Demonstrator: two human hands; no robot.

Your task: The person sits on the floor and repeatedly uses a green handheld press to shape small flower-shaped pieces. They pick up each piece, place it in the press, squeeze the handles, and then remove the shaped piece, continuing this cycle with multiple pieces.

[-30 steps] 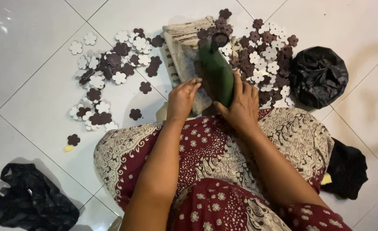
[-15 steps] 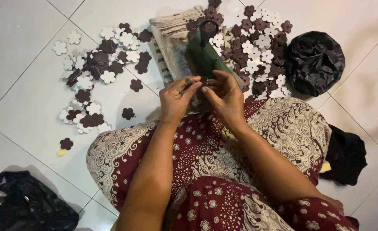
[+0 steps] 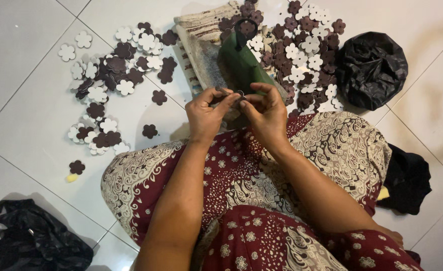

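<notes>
A small ring [image 3: 240, 93], dark and thin, sits between the two hands, just above the person's lap and in front of the green tool [image 3: 242, 62]. What exactly it is I cannot tell, it is too small. The left hand [image 3: 207, 113] pinches it from the left with thumb and forefinger pressed together, and the other fingers curl under. The right hand [image 3: 267, 111] meets it from the right, with thumb and forefinger closed near the same point, so that the little piece is held steady from both sides and close to the eyes.

The green tool stands upright on a folded cloth [image 3: 201, 47] near the far edge of the floor in view, directly before the hands. This keeps it within easy reach, I think.

On the white tiled floor [image 3: 31, 125], flower-shaped pieces lie in two groups: the left pile [image 3: 111, 75] toward the far left and the right pile [image 3: 306, 50] just right of the tool, both dark brown and white mixed. They seem spread flat so that one can be picked easily.

A black bag [image 3: 372, 68] lies at the far right, another black bag [image 3: 28, 241] at the near left corner, and a dark cloth [image 3: 407, 178] beside the right knee.
</notes>
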